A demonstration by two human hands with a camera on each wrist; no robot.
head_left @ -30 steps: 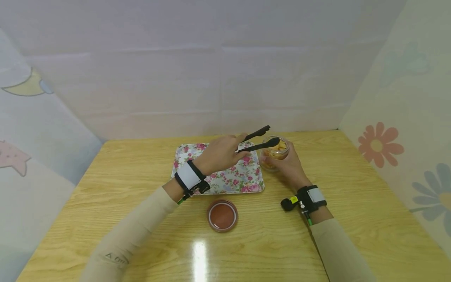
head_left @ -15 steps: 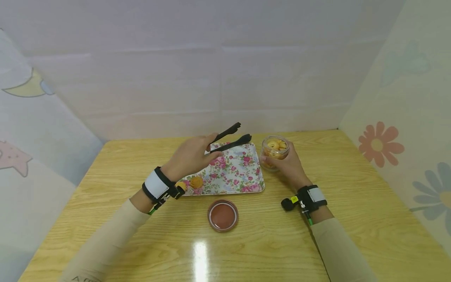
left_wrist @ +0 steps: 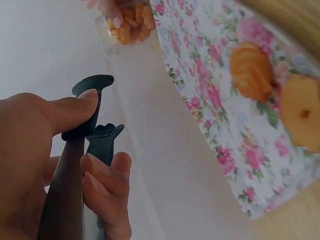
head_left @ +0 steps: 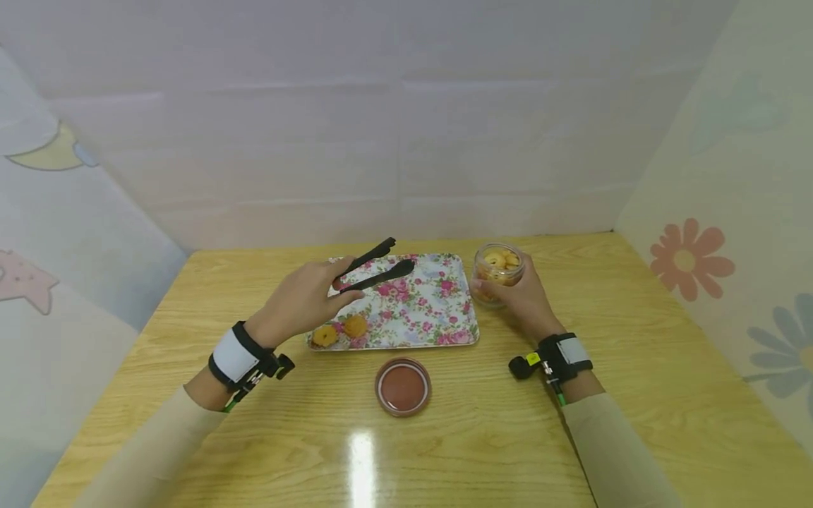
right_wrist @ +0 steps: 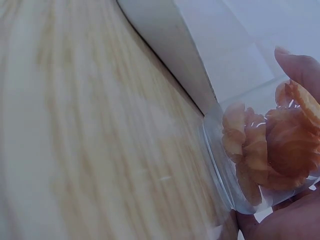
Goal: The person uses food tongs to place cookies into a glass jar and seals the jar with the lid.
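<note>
My left hand [head_left: 303, 299] grips black tongs [head_left: 373, 265] over the left part of a floral tray [head_left: 432, 317]; the tong tips are empty and slightly apart. In the left wrist view my thumb and fingers [left_wrist: 102, 175] curl round the tongs [left_wrist: 92, 130]. Two orange cookies [head_left: 340, 330] lie on the tray's front left corner, also seen as cookies [left_wrist: 280, 90] from the left wrist. My right hand [head_left: 517, 296] holds a clear glass jar [head_left: 497, 271] of cookies on the table right of the tray. The jar [right_wrist: 265, 150] fills the right wrist view.
A round brown lid [head_left: 403, 386] lies on the wooden table [head_left: 635, 395] in front of the tray. Pale walls with flower and moon prints close in the table on three sides.
My left hand drew the tongs back from the jar mouth leftward across the tray. The two cookies came into view as the arm cleared them. The right hand and jar stayed put.
</note>
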